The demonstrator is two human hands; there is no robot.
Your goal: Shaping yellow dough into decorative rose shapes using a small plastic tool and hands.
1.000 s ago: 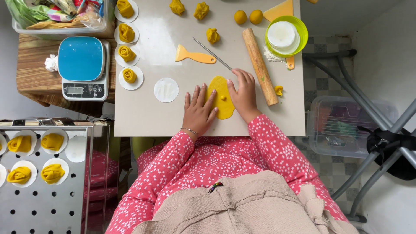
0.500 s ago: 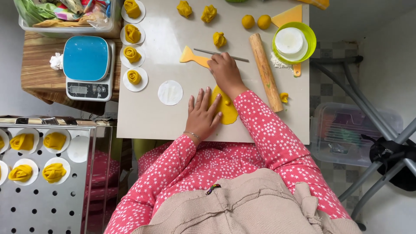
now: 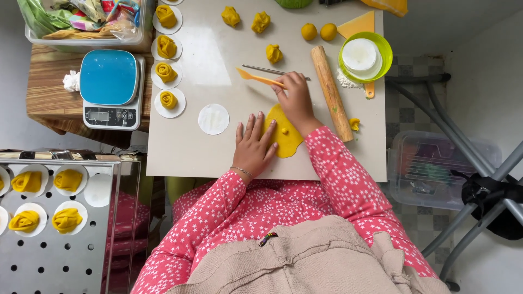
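A flattened oval of yellow dough (image 3: 287,139) lies on the pale table (image 3: 190,147) in front of me. My left hand (image 3: 253,144) lies flat with spread fingers, its fingertips on the dough's left edge. My right hand (image 3: 297,100) is just beyond the dough, closed on the handle of an orange plastic scraper (image 3: 256,78) whose blade points left. A thin metal rod (image 3: 267,70) lies right behind the scraper. A wooden rolling pin (image 3: 331,92) rests to the right of my right hand.
Several rose-shaped yellow dough pieces sit on white paper rounds (image 3: 166,72) at the left, with one bare round (image 3: 213,118). More dough lumps (image 3: 273,53), a green bowl (image 3: 365,56), a blue kitchen scale (image 3: 110,87) and a perforated steel tray (image 3: 49,239) with shaped pieces surround the table.
My right hand left the dough, reached forward to the orange scraper and took hold of it, lifting its handle end. My left hand stayed on the dough.
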